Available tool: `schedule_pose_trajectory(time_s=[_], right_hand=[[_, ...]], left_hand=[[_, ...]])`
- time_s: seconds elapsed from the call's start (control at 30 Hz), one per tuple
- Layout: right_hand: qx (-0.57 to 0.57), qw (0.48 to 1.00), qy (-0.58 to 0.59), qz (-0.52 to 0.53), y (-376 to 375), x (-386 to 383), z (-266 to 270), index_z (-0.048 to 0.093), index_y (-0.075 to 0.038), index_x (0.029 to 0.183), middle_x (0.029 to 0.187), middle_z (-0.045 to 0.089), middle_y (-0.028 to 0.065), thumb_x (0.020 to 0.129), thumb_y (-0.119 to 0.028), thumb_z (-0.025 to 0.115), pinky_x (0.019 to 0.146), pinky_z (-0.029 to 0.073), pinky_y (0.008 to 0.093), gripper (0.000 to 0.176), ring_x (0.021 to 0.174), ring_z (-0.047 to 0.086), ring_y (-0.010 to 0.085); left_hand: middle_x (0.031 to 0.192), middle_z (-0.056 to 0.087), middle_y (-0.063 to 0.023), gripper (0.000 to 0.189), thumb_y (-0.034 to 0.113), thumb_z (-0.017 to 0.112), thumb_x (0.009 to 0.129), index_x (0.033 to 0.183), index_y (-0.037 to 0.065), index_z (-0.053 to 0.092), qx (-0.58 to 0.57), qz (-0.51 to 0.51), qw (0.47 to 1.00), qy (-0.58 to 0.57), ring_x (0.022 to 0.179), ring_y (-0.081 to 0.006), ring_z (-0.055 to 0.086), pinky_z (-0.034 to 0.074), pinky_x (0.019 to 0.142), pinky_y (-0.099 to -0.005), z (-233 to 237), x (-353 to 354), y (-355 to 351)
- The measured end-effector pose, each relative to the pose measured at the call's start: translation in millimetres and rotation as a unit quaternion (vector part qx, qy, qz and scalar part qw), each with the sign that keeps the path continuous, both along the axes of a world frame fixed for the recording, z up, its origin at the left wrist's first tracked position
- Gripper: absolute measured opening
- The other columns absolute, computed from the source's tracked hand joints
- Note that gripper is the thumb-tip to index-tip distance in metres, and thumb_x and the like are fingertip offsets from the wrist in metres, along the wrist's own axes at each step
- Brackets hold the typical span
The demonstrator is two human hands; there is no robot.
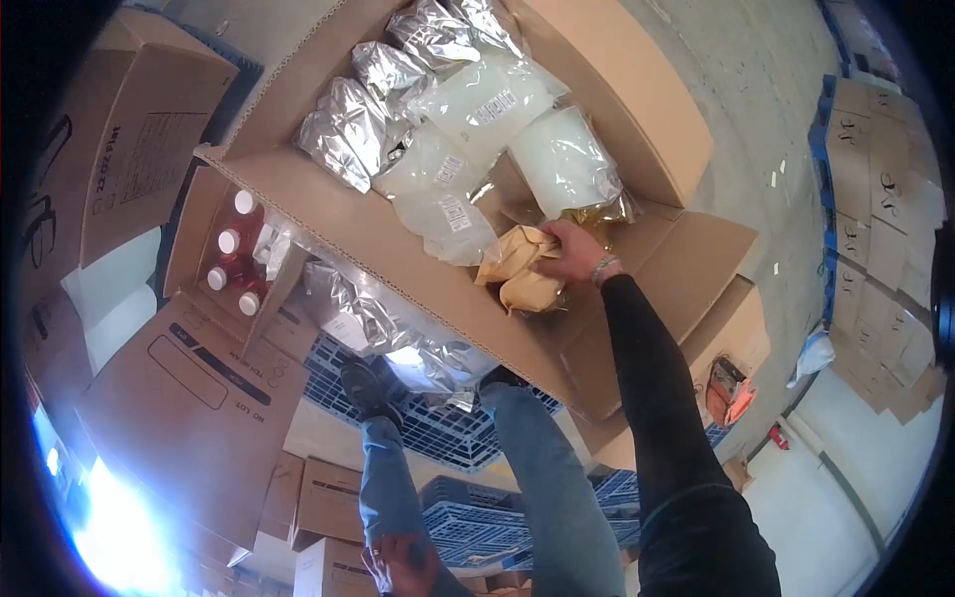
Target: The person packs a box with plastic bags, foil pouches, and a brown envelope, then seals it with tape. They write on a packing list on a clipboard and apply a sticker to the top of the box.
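Observation:
Inside a large open cardboard box (pixel 328 214), my right hand (pixel 577 254) grips the edge of a crumpled brown paper packet (pixel 532 289). Clear plastic pouches (pixel 487 104) with printed labels lie beside it, and a pale pouch (pixel 562 159) sits just above the hand. Silver foil packs (pixel 343 134) fill the box's upper left part. At the bottom of the view, my left hand (pixel 403 562) hangs low by my leg; its fingers are too dark and small to make out.
Red bottles with white caps (pixel 239 254) stand in a smaller box at the left. More foil packs (pixel 368 308) lie below the large box. Blue pallets (pixel 468 527) are near my feet. Stacked cartons (pixel 860 219) line the right, and an orange item (pixel 729 393) lies lower right.

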State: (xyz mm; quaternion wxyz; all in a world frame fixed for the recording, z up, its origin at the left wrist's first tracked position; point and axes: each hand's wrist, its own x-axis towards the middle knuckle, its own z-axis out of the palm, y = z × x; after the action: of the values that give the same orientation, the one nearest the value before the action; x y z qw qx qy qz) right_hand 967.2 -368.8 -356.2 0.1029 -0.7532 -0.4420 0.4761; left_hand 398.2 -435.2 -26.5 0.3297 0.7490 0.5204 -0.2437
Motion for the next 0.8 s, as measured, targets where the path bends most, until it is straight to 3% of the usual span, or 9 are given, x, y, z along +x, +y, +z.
schedule_pose_trajectory(time_s=[0.07, 0.23, 0.37, 0.5, 0.57, 0.67, 0.73, 0.8], right_hand=[[-0.020, 0.999, -0.031, 0.022, 16, -10, 14, 0.065, 0.000, 0.124, 0.117, 0.067, 0.0198, 0.075, -0.038, 0.087, 0.100, 0.052, 0.0427, 0.066, 0.111, 0.066, 0.0360], [0.050, 0.998, -0.036, -0.010, -9, -13, 29, 0.067, -0.001, 0.120, 0.112, 0.069, 0.0178, 0.076, -0.024, 0.086, 0.097, 0.053, 0.0416, 0.053, 0.109, 0.067, 0.0345], [0.068, 0.995, -0.005, -0.070, -25, -11, 78, 0.069, -0.001, 0.117, 0.106, 0.071, 0.0124, 0.077, -0.007, 0.083, 0.096, 0.053, 0.0364, 0.043, 0.107, 0.068, 0.0259], [0.117, 0.979, 0.048, -0.159, -26, -21, 119, 0.069, -0.001, 0.115, 0.106, 0.071, 0.0139, 0.075, -0.003, 0.079, 0.092, 0.055, 0.0373, 0.041, 0.100, 0.070, 0.0283], [0.149, 0.960, 0.086, -0.219, -24, -25, 155, 0.069, -0.001, 0.114, 0.104, 0.071, 0.0135, 0.074, -0.001, 0.079, 0.090, 0.055, 0.0363, 0.041, 0.098, 0.069, 0.0262], [0.154, 0.966, 0.010, -0.207, -12, -38, 239, 0.068, -0.001, 0.114, 0.104, 0.071, 0.0141, 0.074, 0.001, 0.079, 0.088, 0.054, 0.0350, 0.042, 0.097, 0.069, 0.0261], [0.156, 0.973, -0.119, -0.125, 0, -51, 309, 0.067, -0.001, 0.114, 0.104, 0.070, 0.0148, 0.075, 0.000, 0.079, 0.086, 0.054, 0.0356, 0.041, 0.096, 0.068, 0.0281], [0.206, 0.968, -0.113, -0.091, 10, -74, 375, 0.066, -0.001, 0.111, 0.102, 0.068, 0.0161, 0.075, 0.000, 0.079, 0.082, 0.053, 0.0371, 0.038, 0.093, 0.068, 0.0305]], left_hand=[[0.104, 0.067, -0.0099, 0.039, 0.031, 0.085, 0.068, 0.100, 0.014, 0.072, 0.003, -0.009, 1.000, 0.015, 0.105, -0.0357, 0.059, 0.041, 0.094, -0.0541, 5, 0, 0], [0.103, 0.065, -0.0097, 0.037, 0.032, 0.084, 0.071, 0.101, 0.014, 0.072, -0.017, -0.016, 1.000, 0.013, 0.106, -0.0359, 0.058, 0.041, 0.095, -0.0548, 4, 11, 7], [0.103, 0.066, -0.0096, 0.035, 0.033, 0.083, 0.074, 0.101, 0.014, 0.072, -0.047, -0.002, 0.999, 0.004, 0.106, -0.0359, 0.059, 0.040, 0.098, -0.0541, 5, 6, 2], [0.105, 0.069, -0.0085, 0.035, 0.035, 0.082, 0.074, 0.102, 0.016, 0.074, -0.032, -0.009, 0.999, 0.006, 0.109, -0.0346, 0.061, 0.040, 0.103, -0.0535, 6, 7, 4], [0.104, 0.068, -0.0082, 0.033, 0.033, 0.082, 0.076, 0.102, 0.015, 0.073, -0.033, 0.004, 0.999, -0.014, 0.111, -0.0337, 0.060, 0.040, 0.101, -0.0525, 6, 0, 0], [0.104, 0.069, -0.0081, 0.034, 0.034, 0.082, 0.078, 0.104, 0.015, 0.073, -0.032, 0.031, 0.997, -0.061, 0.112, -0.0323, 0.059, 0.040, 0.101, -0.0518, 0, -10, -5], [0.110, 0.071, -0.0087, 0.038, 0.038, 0.083, 0.080, 0.110, 0.016, 0.074, -0.068, 0.069, 0.993, -0.066, 0.115, -0.0326, 0.060, 0.038, 0.105, -0.0525, 6, -14, -1], [0.108, 0.072, -0.0096, 0.041, 0.041, 0.082, 0.084, 0.112, 0.013, 0.075, -0.069, 0.097, 0.989, -0.092, 0.114, -0.0299, 0.063, 0.040, 0.106, -0.0505, 5, -13, 1]])
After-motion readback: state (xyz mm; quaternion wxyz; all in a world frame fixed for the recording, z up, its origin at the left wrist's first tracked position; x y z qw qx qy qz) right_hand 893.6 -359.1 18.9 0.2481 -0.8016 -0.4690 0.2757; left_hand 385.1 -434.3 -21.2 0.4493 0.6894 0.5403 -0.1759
